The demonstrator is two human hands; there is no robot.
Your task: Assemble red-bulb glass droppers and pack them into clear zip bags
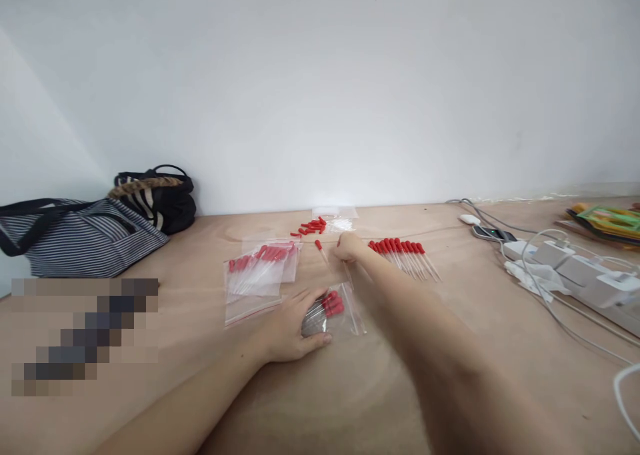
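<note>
My left hand [293,325] lies with fingers and thumb spread around a clear zip bag [343,320] that contains several red-capped glass droppers [314,316]. Farther forward, my right hand [351,248] is closed on a dropper, its red cap at my fingertips. A single dropper [319,245] lies just left of that hand. To the right is a row of several red-capped droppers [400,247]. Filled bags [250,285] overlap to the left of my left hand. Loose red caps [313,226] are piled near the wall, beside clear glass tubes [343,224].
A striped bag [90,238] and a black bag [175,205] stand at the back left. At the right are a power strip with white chargers [575,272], cables and a small black device [493,234]. Colourful packets [607,222] lie at the far right. A pixelated patch covers the left.
</note>
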